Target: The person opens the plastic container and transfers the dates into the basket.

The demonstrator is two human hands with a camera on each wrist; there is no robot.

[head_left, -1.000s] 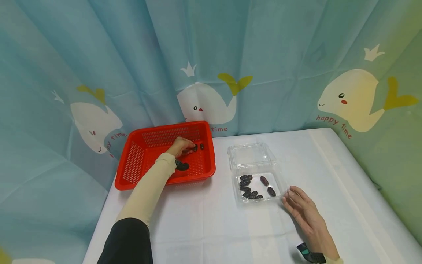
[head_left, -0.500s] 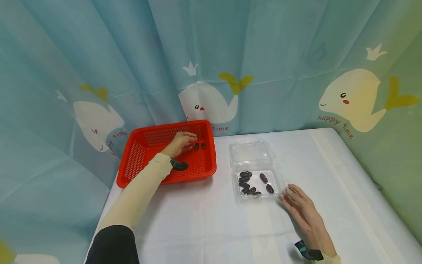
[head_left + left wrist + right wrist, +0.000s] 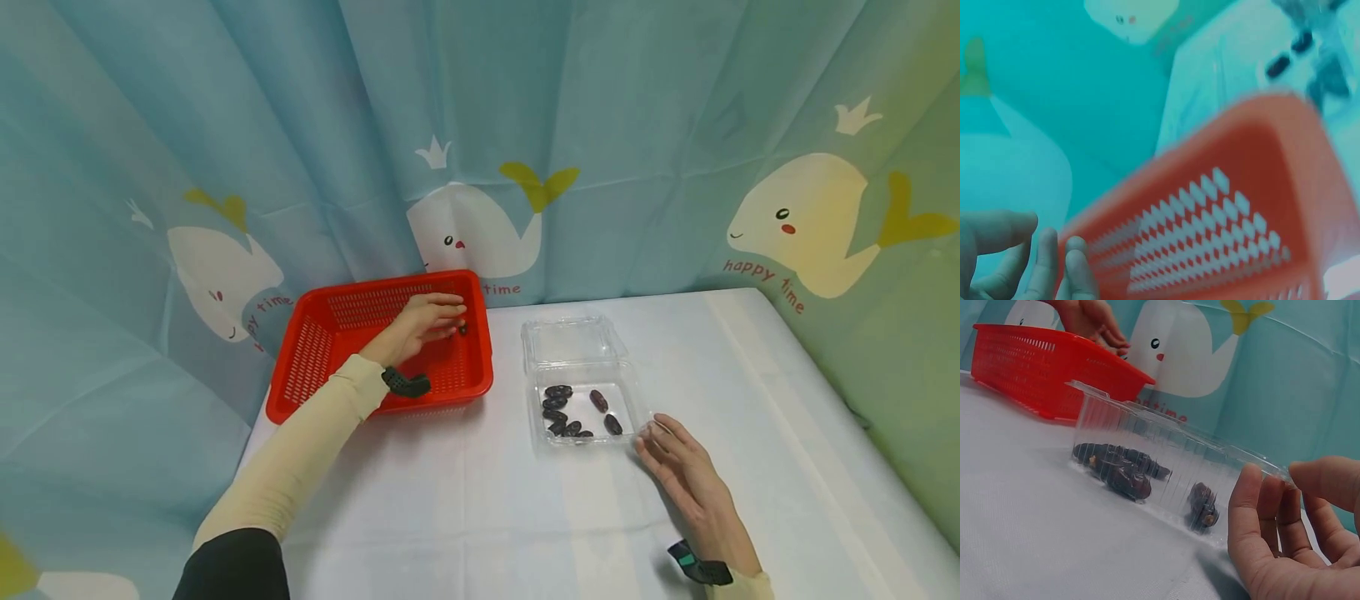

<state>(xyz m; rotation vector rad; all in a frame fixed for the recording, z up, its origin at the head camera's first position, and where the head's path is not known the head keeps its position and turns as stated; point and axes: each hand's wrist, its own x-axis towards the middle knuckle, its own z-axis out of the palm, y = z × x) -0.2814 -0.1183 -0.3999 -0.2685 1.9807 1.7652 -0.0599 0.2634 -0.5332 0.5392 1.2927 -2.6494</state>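
My left hand (image 3: 431, 321) is inside the red plastic basket (image 3: 303, 350), its fingers loosely extended over the right-hand end. Close to its fingertips lies a dark date (image 3: 462, 330), partly covered by the hand. In the left wrist view nothing shows between the thumb and fingers (image 3: 1075, 250). My right hand (image 3: 690, 483) pinches the near right corner of a clear plastic clamshell box (image 3: 536, 417), thumb on the rim and fingers against the outside wall in the right wrist view. Inside the box, several dates (image 3: 555, 403) cluster at the left, and two (image 3: 598, 401) lie apart at the right.
The box's clear lid (image 3: 573, 342) is folded back behind it. Both containers stand on a white-covered table (image 3: 480, 517). A blue-green curtain (image 3: 637, 167) printed with whales hangs right behind the basket.
My left hand moves right within the basket, from beside two dates to over them, so one is now covered. My right hand keeps its pinch on the box corner.
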